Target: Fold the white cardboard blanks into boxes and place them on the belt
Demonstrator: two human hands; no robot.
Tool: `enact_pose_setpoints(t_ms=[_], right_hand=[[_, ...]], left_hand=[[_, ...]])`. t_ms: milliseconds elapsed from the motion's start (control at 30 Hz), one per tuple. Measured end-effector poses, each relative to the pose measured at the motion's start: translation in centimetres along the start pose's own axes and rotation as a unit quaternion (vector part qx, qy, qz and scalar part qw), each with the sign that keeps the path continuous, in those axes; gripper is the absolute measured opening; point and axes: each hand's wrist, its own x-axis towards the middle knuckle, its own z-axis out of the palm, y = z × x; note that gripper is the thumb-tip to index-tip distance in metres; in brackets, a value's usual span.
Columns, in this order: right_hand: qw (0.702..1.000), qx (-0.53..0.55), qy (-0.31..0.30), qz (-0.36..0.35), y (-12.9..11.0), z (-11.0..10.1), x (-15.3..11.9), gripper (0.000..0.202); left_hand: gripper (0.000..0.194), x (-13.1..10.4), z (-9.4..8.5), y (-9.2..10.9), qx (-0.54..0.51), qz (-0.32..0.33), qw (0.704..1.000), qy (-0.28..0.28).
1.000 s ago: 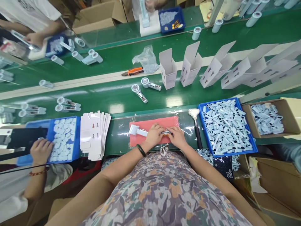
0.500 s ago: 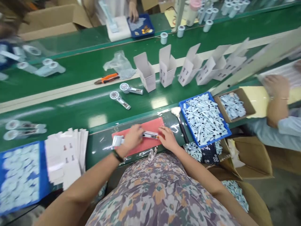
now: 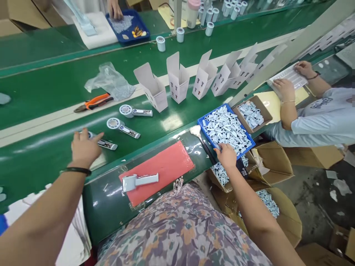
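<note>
Over the green belt, my left hand has its fingers spread across the round head of a light-blue handheld device. That device's handle lies on the belt with its inside exposed. Two similar devices, one lower and one upper, lie just beyond. Another light-blue device rests handle to the right on the red sheet, touched by neither hand. My right hand is at the near edge of the blue tray, fingertips pinched together; what they hold is hidden. Small light-blue parts fill that tray.
A black-handled tool with a whitish head lies left of the tray. Open white boxes, orange pliers and a plastic bag stand or lie along the belt. A co-worker's hands are at the right.
My hands have parted from the red sheet: the left moved left to the belt with a device, the right moved to the blue tray. The view has shifted rightward.
</note>
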Motion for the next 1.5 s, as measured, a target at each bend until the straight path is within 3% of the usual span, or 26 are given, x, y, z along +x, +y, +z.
enact_pose_setpoints(t_ms=[67, 167, 267, 333, 467, 600, 733, 833, 900, 1000, 1133, 1267, 1500], right_hand=[[1.0, 0.001, -0.011, 0.013, -0.3, 0.1, 0.2, 0.028], [1.0, 0.01, -0.017, 0.015, 0.2, -0.1, 0.3, 0.023], [0.999, 0.021, -0.024, -0.008, 1.0, -0.3, 0.7, 0.022], [0.998, 0.044, -0.037, -0.03, 1.6, -0.6, 1.1, 0.026], [0.991, 0.092, -0.062, -0.074, 2.3, -1.2, 1.7, 0.029], [0.97, 0.224, -0.054, -0.08, 0.9, -1.0, 1.4, 0.034], [0.912, 0.365, -0.157, -0.101, -3.3, 0.5, -0.3, 0.045], [0.876, 0.412, -0.217, -0.127, -6.6, 1.8, -1.8, 0.04], [0.863, 0.435, -0.225, -0.128, -8.2, 2.5, -2.4, 0.038], [0.862, 0.436, -0.208, -0.155, -9.9, 3.2, -2.7, 0.034], [0.88, 0.368, -0.181, -0.239, -11.6, 4.1, -2.5, 0.02], [0.895, 0.266, -0.172, -0.314, -13.0, 4.7, -2.2, 0.014], [0.893, 0.166, -0.187, -0.374, -13.1, 4.2, -2.0, 0.018]], left_hand=[[0.045, -3.8, 1.1, 1.9, -0.017, 0.063, 0.998, 0.019], [0.042, -11.3, 3.2, 5.1, -0.073, 0.191, 0.978, -0.042], [0.04, -17.0, 4.7, 7.8, -0.082, 0.195, 0.971, -0.111], [0.041, -18.9, 4.9, 8.8, -0.06, 0.161, 0.977, -0.13], [0.039, -20.6, 4.4, 9.2, -0.02, 0.121, 0.981, -0.151], [0.032, -22.1, 3.9, 9.4, -0.021, 0.098, 0.985, -0.143], [0.021, -22.0, 3.2, 11.8, -0.02, 0.11, 0.986, -0.125], [0.024, -19.8, 3.5, 15.7, -0.056, 0.157, 0.985, -0.039], [0.028, -17.9, 4.3, 18.6, -0.119, 0.197, 0.973, -0.006], [0.035, -15.9, 6.1, 21.4, -0.208, 0.235, 0.949, -0.008], [0.035, -15.7, 7.8, 22.0, -0.24, 0.21, 0.948, 0.013], [0.035, -16.0, 8.1, 21.7, -0.259, 0.195, 0.945, 0.036], [0.021, -16.3, 9.2, 22.3, -0.293, 0.185, 0.935, 0.075]])
